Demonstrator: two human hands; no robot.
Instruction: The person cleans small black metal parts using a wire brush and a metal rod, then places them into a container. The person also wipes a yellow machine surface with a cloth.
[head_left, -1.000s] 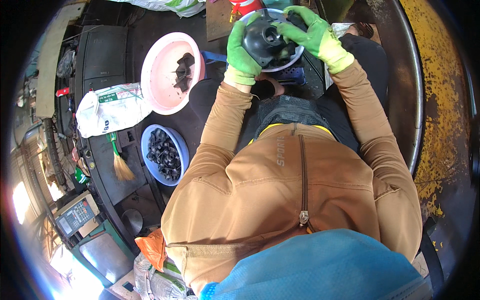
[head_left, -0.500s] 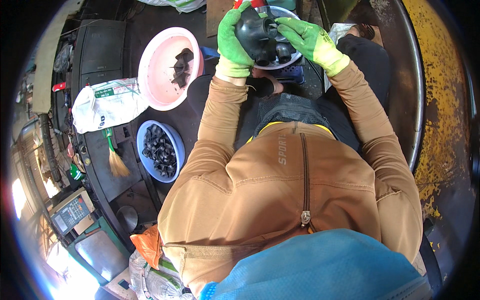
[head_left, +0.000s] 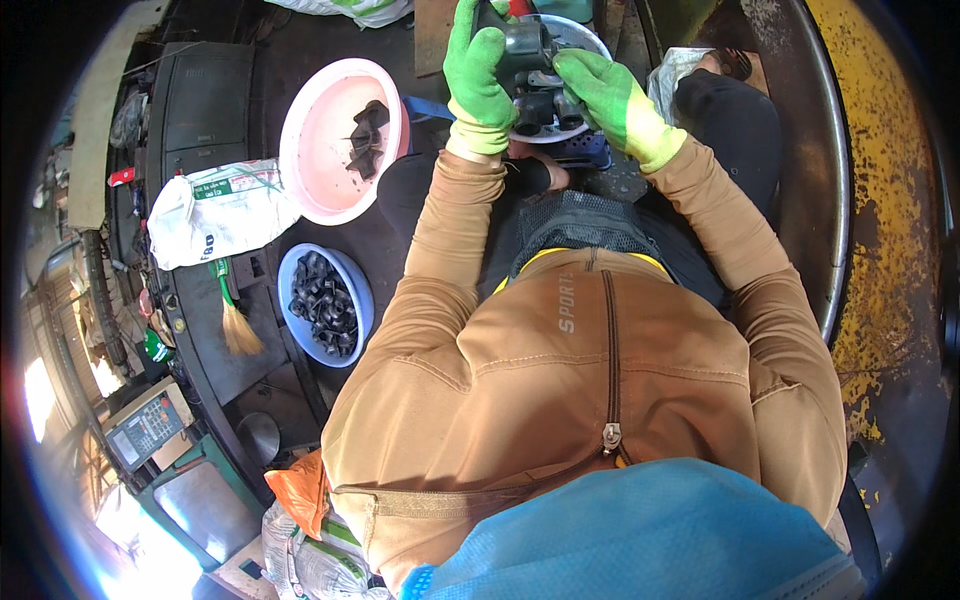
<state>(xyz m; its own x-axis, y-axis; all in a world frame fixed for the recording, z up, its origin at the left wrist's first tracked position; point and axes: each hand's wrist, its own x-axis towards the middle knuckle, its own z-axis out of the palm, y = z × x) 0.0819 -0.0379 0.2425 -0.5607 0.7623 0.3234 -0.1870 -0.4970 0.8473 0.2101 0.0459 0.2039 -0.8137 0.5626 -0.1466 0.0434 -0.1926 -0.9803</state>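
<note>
Both my hands wear green gloves with yellow-green cuffs. At the top of the view, my left hand [head_left: 480, 85] is wrapped round a black pipe fitting [head_left: 522, 46] with a rounded opening facing right. My right hand [head_left: 608, 98] is close to that opening, its thumb and fingers pressed together. Whatever is between its fingertips is too small or hidden to name. Just below the held fitting, more black fittings [head_left: 540, 110] lie in a pale basin [head_left: 590, 40]. Part of the held fitting is cut off by the upper edge.
On the left stands a pink basin [head_left: 310, 120] with a few dark pieces. Below it, a blue basin [head_left: 365, 300] is filled with black parts. A white sack [head_left: 220, 220] and a small straw broom [head_left: 238, 328] lie further left. A curved metal edge [head_left: 845, 200] runs along the right.
The fitting has turned and moved up in my left hand, uncovering more of the black fittings in the basin. My right hand has shifted slightly downward and its fingers are drawn closer together.
</note>
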